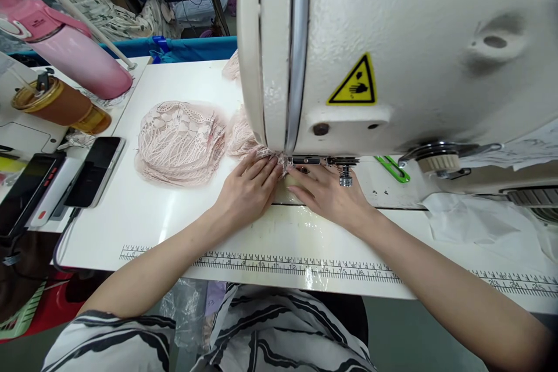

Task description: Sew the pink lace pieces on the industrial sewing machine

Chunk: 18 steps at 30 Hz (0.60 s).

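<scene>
Pale pink lace fabric (246,138) with fringe-like threads runs under the head of a white sewing machine (392,23). My left hand (250,189) lies over the near edge of this lace, its fingers drawn together and bent down on it beside the needle area. On the other side, my right hand (329,195) rests on the machine bed with thumb and fingers apart. Its fingertips are close to the lace edge and partly hidden behind the machine's metal parts. A folded pile of the same pink lace (181,142) sits left of my left hand.
Green thread snips (394,170) lie behind my right hand. A printed ruler (279,261) runs along the front edge. At left are a phone (96,171), a pink bottle (82,52) and a brown cup (61,104). White cloth (475,221) lies at right. Another person sits beyond.
</scene>
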Each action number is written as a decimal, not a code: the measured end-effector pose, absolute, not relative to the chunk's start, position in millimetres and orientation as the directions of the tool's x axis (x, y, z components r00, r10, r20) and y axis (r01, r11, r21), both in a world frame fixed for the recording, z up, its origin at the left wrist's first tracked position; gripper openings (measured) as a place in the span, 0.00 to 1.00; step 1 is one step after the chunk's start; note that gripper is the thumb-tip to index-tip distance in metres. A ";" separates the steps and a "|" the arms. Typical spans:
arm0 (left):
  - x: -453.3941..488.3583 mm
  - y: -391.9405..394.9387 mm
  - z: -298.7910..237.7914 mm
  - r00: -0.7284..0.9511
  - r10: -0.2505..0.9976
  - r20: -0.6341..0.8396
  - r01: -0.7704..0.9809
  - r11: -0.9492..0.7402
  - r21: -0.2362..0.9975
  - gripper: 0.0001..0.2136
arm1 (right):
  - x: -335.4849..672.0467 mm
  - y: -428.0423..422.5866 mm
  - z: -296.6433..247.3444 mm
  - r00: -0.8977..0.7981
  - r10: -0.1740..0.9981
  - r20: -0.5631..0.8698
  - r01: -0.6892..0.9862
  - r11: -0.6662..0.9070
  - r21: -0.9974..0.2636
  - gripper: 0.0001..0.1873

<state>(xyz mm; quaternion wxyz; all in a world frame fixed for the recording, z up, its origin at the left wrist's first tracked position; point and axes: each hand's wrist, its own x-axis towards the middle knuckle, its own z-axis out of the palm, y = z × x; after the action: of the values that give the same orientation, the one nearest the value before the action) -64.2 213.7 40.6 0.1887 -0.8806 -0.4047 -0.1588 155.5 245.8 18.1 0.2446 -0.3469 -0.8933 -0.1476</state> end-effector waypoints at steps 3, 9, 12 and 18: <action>-64.0 213.3 40.4 0.622 0.661 0.421 0.774 -0.601 -0.199 0.15 | 155.2 246.0 19.3 -0.639 0.540 0.548 0.698 0.706 0.120 0.17; -64.8 213.4 38.8 0.624 0.668 0.406 0.771 -0.611 -0.180 0.16 | 155.5 246.5 23.0 -0.657 0.514 0.552 0.681 0.719 0.141 0.15; -64.7 213.5 38.3 0.621 0.667 0.412 0.773 -0.607 -0.182 0.16 | 155.6 244.6 23.3 -0.656 0.516 0.551 0.684 0.715 0.145 0.15; -62.6 212.7 37.7 0.597 0.685 0.418 0.793 -0.582 -0.179 0.16 | 155.5 243.4 21.2 -0.655 0.545 0.523 0.691 0.712 0.125 0.16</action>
<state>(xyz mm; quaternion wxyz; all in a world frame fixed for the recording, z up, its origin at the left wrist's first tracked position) -62.6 212.7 37.7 0.1760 -0.8761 -0.4217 -0.1538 155.5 243.4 21.2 0.2308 -0.3449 -0.8958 -0.1589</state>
